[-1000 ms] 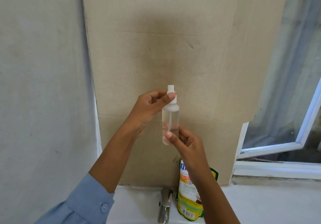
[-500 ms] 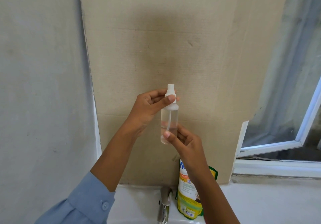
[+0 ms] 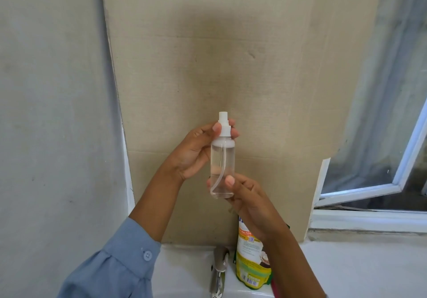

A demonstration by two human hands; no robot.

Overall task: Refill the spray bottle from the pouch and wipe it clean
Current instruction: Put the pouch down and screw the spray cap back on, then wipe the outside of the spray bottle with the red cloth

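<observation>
I hold a small clear spray bottle upright in front of the cardboard wall, with clear liquid and a dip tube inside. My left hand pinches its white spray cap between thumb and fingers. My right hand grips the bottle's lower end from the right. The yellow and green refill pouch stands on the white ledge below, partly hidden behind my right forearm.
A chrome tap rises from the white sink ledge just left of the pouch. A cardboard sheet covers the wall behind. An open white-framed window lies to the right, a grey wall to the left.
My left thumb has shifted from the right side of the cap to its left side, the fingers wrapping behind it. The bottle stays in much the same place.
</observation>
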